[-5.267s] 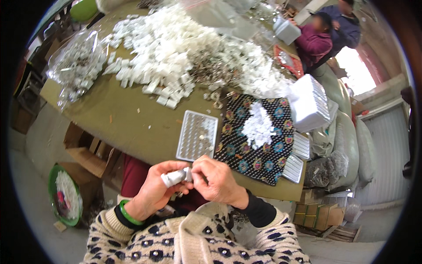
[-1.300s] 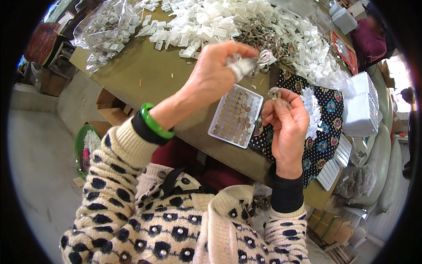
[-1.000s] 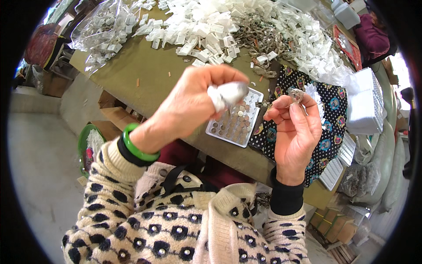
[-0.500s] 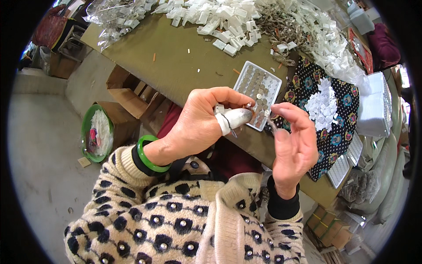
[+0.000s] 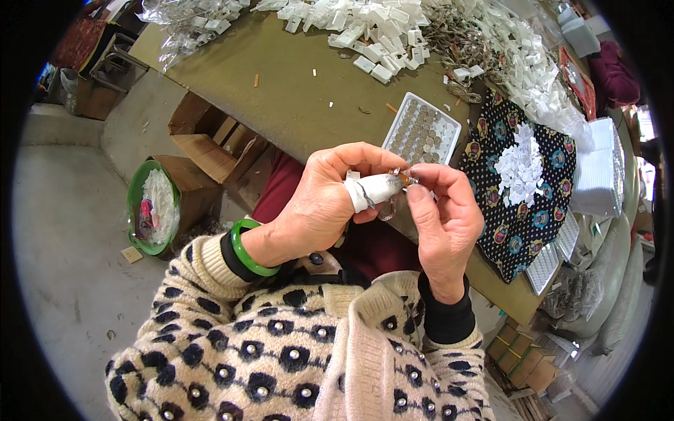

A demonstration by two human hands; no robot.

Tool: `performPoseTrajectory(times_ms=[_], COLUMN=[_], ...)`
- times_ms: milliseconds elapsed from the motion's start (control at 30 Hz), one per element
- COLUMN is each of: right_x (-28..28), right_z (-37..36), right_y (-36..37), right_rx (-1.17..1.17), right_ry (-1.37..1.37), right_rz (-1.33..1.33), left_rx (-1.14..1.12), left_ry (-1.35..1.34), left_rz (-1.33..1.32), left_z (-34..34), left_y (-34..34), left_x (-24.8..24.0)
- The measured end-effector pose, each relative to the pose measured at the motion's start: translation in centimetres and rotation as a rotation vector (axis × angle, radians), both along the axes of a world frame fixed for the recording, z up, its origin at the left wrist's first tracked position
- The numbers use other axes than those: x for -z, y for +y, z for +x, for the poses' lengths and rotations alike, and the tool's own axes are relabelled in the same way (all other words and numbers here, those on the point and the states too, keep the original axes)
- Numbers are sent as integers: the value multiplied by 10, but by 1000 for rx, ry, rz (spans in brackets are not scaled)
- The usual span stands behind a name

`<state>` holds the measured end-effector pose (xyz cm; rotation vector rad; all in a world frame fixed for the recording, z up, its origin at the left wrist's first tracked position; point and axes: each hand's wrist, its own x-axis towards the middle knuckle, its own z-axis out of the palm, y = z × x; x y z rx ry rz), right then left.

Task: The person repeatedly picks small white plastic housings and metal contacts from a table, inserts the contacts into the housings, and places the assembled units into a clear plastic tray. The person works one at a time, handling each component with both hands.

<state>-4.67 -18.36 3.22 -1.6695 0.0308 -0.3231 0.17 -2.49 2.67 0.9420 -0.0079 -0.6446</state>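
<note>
In front of my chest, my left hand (image 5: pixel 309 200) pinches a small orange-brown and metallic piece (image 5: pixel 402 177) between thumb and index finger. A white wrapping (image 5: pixel 372 191), darkened at its tip and tied with a dark thread, covers one finger of this hand. Part of a small white piece (image 5: pixel 353 175) shows behind that finger. My right hand (image 5: pixel 449 224) closes thumb and fingertips on the other end of the orange-brown piece, so the hands meet. Its exact kind is too small to tell. Just beyond lies a white tray (image 5: pixel 434 109) with rows of small round metallic discs.
White plastic cases (image 5: pixel 382 42) are heaped at the table's far side, beside a tangle of brownish cords (image 5: pixel 456 42). White paper bits (image 5: pixel 519 165) lie on a patterned dark cloth (image 5: pixel 502 238) at right. Stacked white trays (image 5: pixel 597 168) stand beyond. A green basin (image 5: pixel 133 203) sits on the floor left.
My right hand has come in leftward and closed its fingertips on the small piece at my left hand. My left hand stays nearly in place, and the view has shifted slightly.
</note>
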Motion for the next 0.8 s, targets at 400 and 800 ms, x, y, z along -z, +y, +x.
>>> performPoseTrajectory(times_ms=[400, 800], right_x=[-4, -1], right_z=[-1, 0], right_y=[5, 7], right_rx=[1, -60], right_ry=[49, -4], right_rz=[-227, 15], left_rx=[80, 206], left_ry=[182, 183], left_rz=[-305, -369], left_z=[1, -7], left_y=[17, 21], left_x=[14, 17])
